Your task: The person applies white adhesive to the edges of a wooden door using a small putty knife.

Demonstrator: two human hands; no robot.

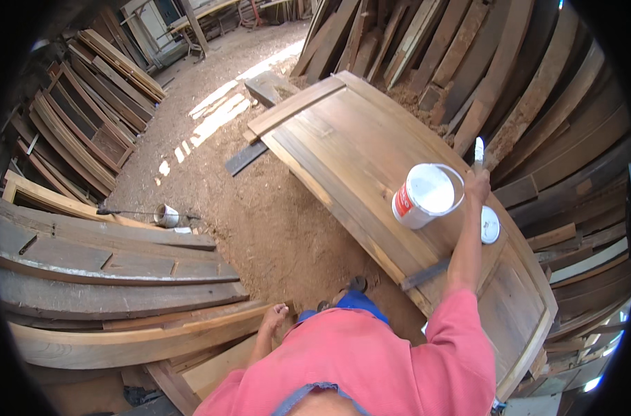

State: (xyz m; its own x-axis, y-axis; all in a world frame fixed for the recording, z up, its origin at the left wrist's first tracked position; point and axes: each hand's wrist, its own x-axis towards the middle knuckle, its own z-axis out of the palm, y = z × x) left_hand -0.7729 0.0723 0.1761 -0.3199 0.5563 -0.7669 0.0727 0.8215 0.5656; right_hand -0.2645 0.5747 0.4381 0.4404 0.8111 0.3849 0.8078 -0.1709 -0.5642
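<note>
While the right hand (pixel 476 186) grips 1 white-tipped brush (pixel 479 150), the left hand (pixel 276 316) is well apart, can't tell if closed; open bucket (pixel 412 206) on the wooden door (pixel 360 149), lid (pixel 491 226) off nearby; opening and dipping look done; coat seems left, no white visible on the door.

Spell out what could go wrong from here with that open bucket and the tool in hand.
The open bucket stands on the wooden panel close to the right hand, so a bump might tip it. The white-coated tool in that hand could drip onto bare wood.
</note>
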